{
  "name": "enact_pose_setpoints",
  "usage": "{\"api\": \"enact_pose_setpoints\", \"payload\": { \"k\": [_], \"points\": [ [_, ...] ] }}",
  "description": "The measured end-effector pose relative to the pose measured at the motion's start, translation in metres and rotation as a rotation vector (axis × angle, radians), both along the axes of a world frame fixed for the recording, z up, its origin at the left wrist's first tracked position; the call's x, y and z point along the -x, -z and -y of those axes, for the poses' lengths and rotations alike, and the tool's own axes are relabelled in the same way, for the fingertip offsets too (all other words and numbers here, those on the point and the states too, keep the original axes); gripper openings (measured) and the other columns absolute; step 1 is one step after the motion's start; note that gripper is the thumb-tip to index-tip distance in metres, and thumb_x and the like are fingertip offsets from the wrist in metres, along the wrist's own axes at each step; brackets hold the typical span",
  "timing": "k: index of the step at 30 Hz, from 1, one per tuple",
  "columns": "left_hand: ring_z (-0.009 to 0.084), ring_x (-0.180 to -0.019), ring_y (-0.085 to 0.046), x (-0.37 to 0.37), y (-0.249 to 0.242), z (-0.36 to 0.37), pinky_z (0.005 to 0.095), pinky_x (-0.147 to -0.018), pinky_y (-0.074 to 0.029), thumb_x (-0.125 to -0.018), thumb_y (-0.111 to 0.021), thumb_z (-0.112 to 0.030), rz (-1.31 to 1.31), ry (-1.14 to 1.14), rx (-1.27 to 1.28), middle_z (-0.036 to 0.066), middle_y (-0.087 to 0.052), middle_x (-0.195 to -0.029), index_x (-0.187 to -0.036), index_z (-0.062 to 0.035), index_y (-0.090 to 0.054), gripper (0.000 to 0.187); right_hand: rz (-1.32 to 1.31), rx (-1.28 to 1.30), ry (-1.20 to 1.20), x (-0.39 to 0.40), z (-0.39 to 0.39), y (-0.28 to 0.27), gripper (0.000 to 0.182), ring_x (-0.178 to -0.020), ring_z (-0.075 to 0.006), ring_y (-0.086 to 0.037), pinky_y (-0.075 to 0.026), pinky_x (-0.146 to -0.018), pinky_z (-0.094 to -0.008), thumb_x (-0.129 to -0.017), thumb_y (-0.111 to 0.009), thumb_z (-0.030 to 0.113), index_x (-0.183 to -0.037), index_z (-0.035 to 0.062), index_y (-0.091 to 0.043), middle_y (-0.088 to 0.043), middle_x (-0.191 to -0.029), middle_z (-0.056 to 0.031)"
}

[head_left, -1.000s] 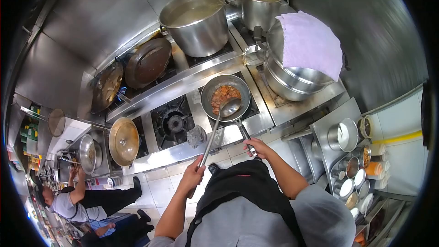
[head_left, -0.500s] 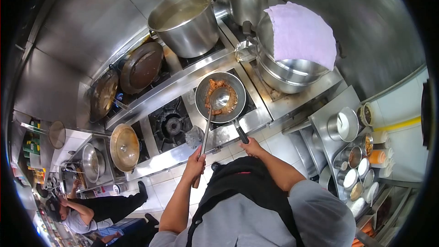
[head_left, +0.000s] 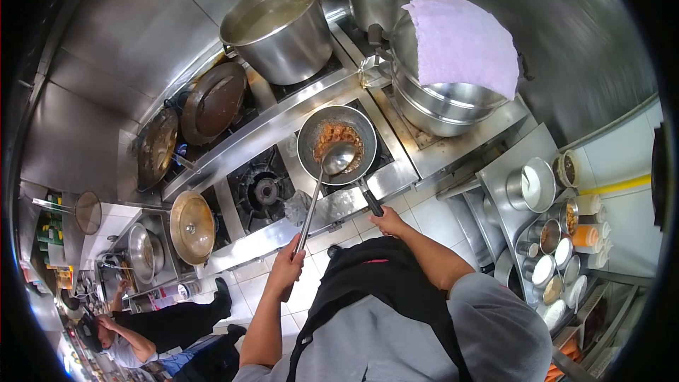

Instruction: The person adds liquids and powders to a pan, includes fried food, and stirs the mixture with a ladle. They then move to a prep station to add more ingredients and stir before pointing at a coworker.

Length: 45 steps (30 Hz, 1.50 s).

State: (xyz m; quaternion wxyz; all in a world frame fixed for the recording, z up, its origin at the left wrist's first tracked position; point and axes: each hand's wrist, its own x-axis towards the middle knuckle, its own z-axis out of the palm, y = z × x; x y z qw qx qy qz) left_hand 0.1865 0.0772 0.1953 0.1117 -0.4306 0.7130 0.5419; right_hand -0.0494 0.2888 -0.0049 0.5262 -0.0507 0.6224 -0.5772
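Observation:
A grey frying pan (head_left: 308, 160) rests over a burner at the front of the stove, with reddish-brown food (head_left: 332, 135) in it. My right hand (head_left: 386, 222) is closed around the black end of the pan's handle. In my left hand (head_left: 286, 267) is the long handle of a metal ladle (head_left: 339, 158), whose bowl lies in the food, toward the pan's front. A crumpled grey cloth (head_left: 298, 207) sits at the stove edge, left of the ladle's shaft.
Behind the pan stand a large stockpot (head_left: 284, 46) and a smaller pot (head_left: 373, 0). A lilac cloth (head_left: 463, 46) covers a steamer (head_left: 440, 110). Woks and a lid (head_left: 192, 228) are at left. Sauce containers (head_left: 543, 272) stand right. A co-worker (head_left: 141, 332) is at lower left.
The ladle's bowl has shifted toward the near side of the pan, and my left hand has moved down and left with its handle. My right hand still grips the pan handle.

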Motion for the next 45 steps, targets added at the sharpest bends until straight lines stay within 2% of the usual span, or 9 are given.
{"api": "enact_pose_setpoints", "payload": {
  "k": [8, 17, 27, 30, 35, 45],
  "points": [
    [0.0121, -0.053, -0.049, 0.001, 0.0, 0.006, 0.0305, -0.048, -0.045, -0.097, -0.058, -0.019, 0.036, 0.048, 0.155, 0.001, -0.052, -0.067, -0.148, -0.0199, -0.044, 0.053, -0.039, -0.028, -0.044, 0.002, -0.001, -0.005, 0.026, -0.038, -0.0075, -0.04, -0.033, -0.033, -0.0257, -0.089, -0.071, 0.022, -0.089, 0.0085, -0.049, -0.045, -0.056, 0.0015],
    [0.0111, -0.051, -0.047, -0.001, 0.006, 0.032, 0.0302, -0.045, -0.044, -0.097, -0.057, -0.019, 0.078, 0.101, 0.077, 0.001, -0.051, -0.064, -0.148, -0.0202, -0.044, 0.053, -0.049, -0.028, -0.036, 0.0, 0.0, 0.006, 0.025, -0.038, -0.0069, -0.04, -0.034, -0.033, -0.0252, -0.089, -0.071, 0.021, -0.101, 0.0064, -0.054, -0.046, -0.058, 0.002],
    [0.0116, -0.05, -0.049, 0.01, -0.001, 0.031, 0.0303, -0.044, -0.046, -0.098, -0.056, -0.021, 0.128, 0.074, 0.08, 0.002, -0.052, -0.065, -0.15, -0.0218, -0.04, 0.054, -0.03, 0.014, -0.024, 0.001, -0.003, 0.006, 0.022, -0.039, -0.0067, -0.041, -0.032, -0.033, -0.0248, -0.089, -0.071, 0.021, -0.095, 0.0072, -0.055, -0.045, -0.059, 0.0017],
    [0.012, -0.05, -0.049, 0.015, -0.003, 0.031, 0.0307, -0.044, -0.046, -0.099, -0.055, -0.021, 0.13, 0.058, 0.052, 0.002, -0.052, -0.066, -0.151, -0.0223, -0.039, 0.054, -0.039, 0.018, -0.021, 0.001, -0.003, 0.009, 0.022, -0.039, -0.0064, -0.04, -0.032, -0.034, -0.0247, -0.09, -0.07, 0.021, -0.101, 0.007, -0.057, -0.044, -0.059, 0.0025],
    [0.0125, -0.049, -0.048, 0.021, -0.006, 0.027, 0.0313, -0.044, -0.046, -0.1, -0.053, -0.022, 0.151, 0.025, -0.011, 0.003, -0.051, -0.066, -0.152, -0.0236, -0.036, 0.055, -0.025, -0.006, -0.037, 0.001, -0.002, 0.01, 0.031, -0.039, -0.0059, -0.039, -0.031, -0.034, -0.0244, -0.091, -0.069, 0.021, -0.118, 0.0095, -0.06, -0.042, -0.059, 0.0041],
    [0.0118, -0.049, -0.048, 0.026, -0.014, 0.032, 0.0306, -0.044, -0.046, -0.101, -0.051, -0.022, 0.172, 0.055, -0.018, 0.002, -0.051, -0.065, -0.152, -0.0229, -0.035, 0.054, 0.004, 0.001, -0.03, 0.004, -0.003, 0.009, 0.028, -0.04, -0.0061, -0.041, -0.032, -0.034, -0.0248, -0.09, -0.069, 0.022, -0.112, 0.008, -0.06, -0.044, -0.06, 0.0036]
  ]
}}
